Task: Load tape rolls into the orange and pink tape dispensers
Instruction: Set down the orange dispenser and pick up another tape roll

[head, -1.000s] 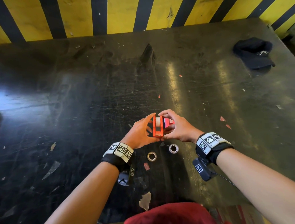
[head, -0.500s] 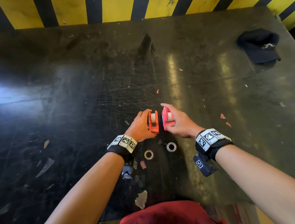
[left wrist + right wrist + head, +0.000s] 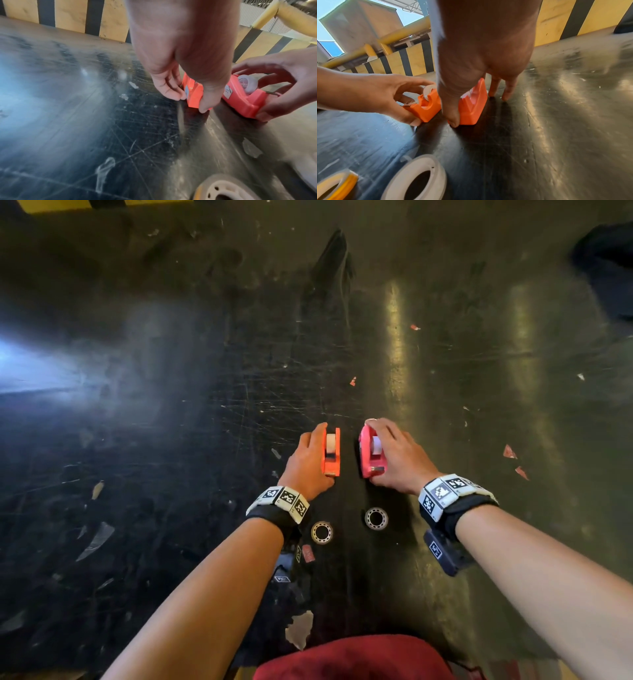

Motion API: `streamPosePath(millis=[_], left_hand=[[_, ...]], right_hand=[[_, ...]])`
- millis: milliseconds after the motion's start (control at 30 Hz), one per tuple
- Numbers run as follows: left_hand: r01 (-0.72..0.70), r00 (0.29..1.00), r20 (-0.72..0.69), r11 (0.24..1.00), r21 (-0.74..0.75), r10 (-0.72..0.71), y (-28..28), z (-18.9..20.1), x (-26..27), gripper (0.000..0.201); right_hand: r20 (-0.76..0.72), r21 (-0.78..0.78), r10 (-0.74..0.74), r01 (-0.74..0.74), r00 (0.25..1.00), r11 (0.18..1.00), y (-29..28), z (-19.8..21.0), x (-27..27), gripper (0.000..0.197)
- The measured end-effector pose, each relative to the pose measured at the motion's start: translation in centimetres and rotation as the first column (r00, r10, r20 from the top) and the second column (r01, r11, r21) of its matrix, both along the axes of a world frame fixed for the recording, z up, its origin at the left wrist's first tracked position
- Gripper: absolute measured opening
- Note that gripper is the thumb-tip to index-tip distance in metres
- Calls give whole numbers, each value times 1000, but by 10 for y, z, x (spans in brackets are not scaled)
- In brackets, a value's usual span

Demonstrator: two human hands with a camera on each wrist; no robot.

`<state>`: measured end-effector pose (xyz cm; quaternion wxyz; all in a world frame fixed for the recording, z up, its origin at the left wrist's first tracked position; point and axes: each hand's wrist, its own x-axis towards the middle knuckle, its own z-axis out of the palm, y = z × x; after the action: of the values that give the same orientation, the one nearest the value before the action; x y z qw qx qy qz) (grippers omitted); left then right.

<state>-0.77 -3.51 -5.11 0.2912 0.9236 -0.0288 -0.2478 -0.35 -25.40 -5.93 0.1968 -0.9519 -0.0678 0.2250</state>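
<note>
The orange dispenser [image 3: 331,453] stands on the dark table [image 3: 171,440] with a white tape roll in its cradle. My left hand [image 3: 313,457] grips it from the left side, thumb at its near end. Close to its right stands the pink dispenser [image 3: 371,455], also with a white roll in it, and my right hand [image 3: 388,455] grips it from the right. In the left wrist view my fingers pinch the orange dispenser [image 3: 193,93]; the pink dispenser [image 3: 243,100] sits beside it. Two tape rolls [image 3: 322,532] [image 3: 376,518] lie flat between my wrists.
A dark cap [image 3: 609,265] lies at the far right of the table. Paper and tape scraps [image 3: 510,451] are scattered over the scratched surface. A yellow and black striped wall [image 3: 68,14] closes the far edge. Red cloth [image 3: 349,659] shows at the near edge.
The two dispensers were held together above the table; my hands have drawn them apart and brought them down onto the table side by side. The head view has tilted down.
</note>
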Motion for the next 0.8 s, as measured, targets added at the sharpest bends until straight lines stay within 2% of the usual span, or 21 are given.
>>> streamPosePath(millis=[167, 367, 433, 500, 633, 700, 800], left_hand=[[-40, 998, 47, 999, -29, 41, 0, -3, -6, 116], [7, 1000, 9, 995, -99, -6, 12, 9, -4, 128], [23, 1000, -10, 991, -135, -24, 21, 17, -3, 126], [15, 998, 68, 981, -193, -2, 28, 31, -2, 110], [94, 935, 355, 969, -230, -7, 25, 64, 4, 54], [166, 906, 418, 965, -204, -67, 17, 77, 6, 47], [246, 896, 402, 964, -98, -188, 10, 87, 7, 51]], right_hand=[[0, 43, -4, 4, 1000, 999, -2, 1, -1, 119], [14, 257, -6, 2, 1000, 966, 1, 21, -5, 115], [6, 302, -14, 12, 1000, 953, 2, 29, -7, 115], [23, 329, -37, 28, 999, 944, 2, 40, -11, 115], [37, 364, -76, 57, 996, 929, 5, 61, -17, 108], [48, 375, -86, 62, 995, 925, 9, 69, -20, 107], [76, 374, -79, 45, 994, 926, 16, 77, -25, 109]])
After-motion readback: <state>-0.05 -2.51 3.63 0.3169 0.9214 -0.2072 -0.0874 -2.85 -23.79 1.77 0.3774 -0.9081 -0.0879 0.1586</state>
